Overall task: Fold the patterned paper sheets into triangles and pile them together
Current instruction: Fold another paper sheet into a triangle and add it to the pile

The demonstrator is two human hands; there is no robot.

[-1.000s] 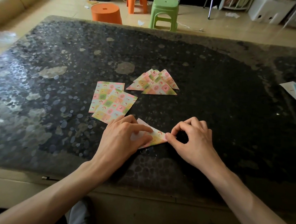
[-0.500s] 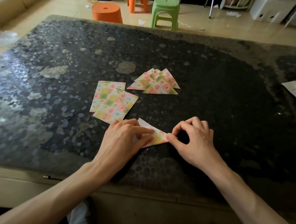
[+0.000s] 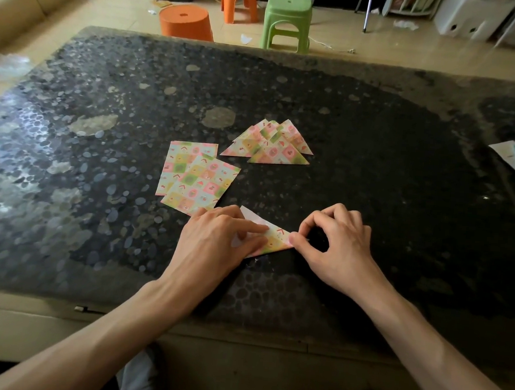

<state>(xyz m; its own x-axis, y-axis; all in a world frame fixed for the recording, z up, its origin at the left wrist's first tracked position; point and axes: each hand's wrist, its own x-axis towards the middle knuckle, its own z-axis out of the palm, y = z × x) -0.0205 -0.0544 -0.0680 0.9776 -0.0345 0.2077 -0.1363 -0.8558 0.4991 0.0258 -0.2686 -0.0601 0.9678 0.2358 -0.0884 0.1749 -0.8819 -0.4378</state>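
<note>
I am pressing my left hand [image 3: 216, 237] flat on the half-folded sheet [image 3: 277, 240], fingers [image 3: 253, 229] straight and gripping nothing, only bearing down on its left part. My right hand [image 3: 334, 252] is pinching the sheet's pointed right corner between curled forefinger and thumb, with the other fingers arching above the table [image 3: 403, 189]. So the sheet is lying under my left fingertips and reaching across to my right ones, and a bit of its white underside is showing just beyond my left knuckles.

The flat sheets [image 3: 196, 178] are lying just beyond my left knuckles, the nearest almost touching them. The pile of triangles [image 3: 272, 144] is sitting farther out, beyond the gap between my hands.

I am judging the main risk to be a skewed crease. My left hand is hiding most of the edges, so I cannot tell whether they are meeting squarely. The tabletop is looking glossy, so a pull from my right pinch could make the paper slide from under my left fingers. Pinching that thin tip too hard could crumple or tear it. Shifting my left hand carelessly could also push the flat sheets askew.
</note>
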